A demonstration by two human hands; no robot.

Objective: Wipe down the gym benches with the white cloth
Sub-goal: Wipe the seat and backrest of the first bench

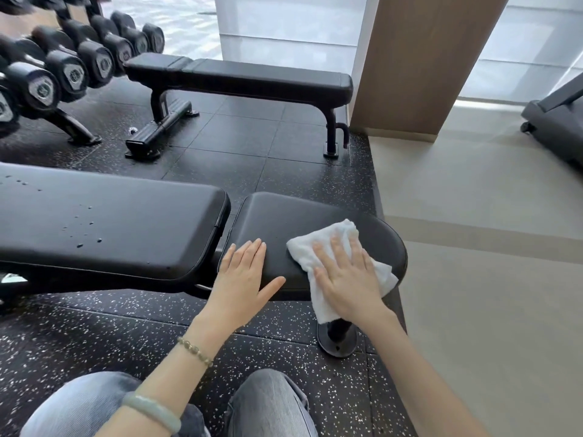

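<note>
Above a person's knees in grey jeans (268, 405), the left grip (244, 272), fingers straight and together, rests flat on the near edge of the near bench's seat pad (284, 216). Just beside it the right grip (347, 272), fingers spread, presses the white cloth (304, 252) flat on the pad's right end. Water droplets (90, 222) dot the long back pad (142, 216) to the left; beyond stand a second bench (239, 77) and racked dumbbells (63, 67).

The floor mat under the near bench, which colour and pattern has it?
Black floor mat with small white speckles, seen in the head view.
</note>
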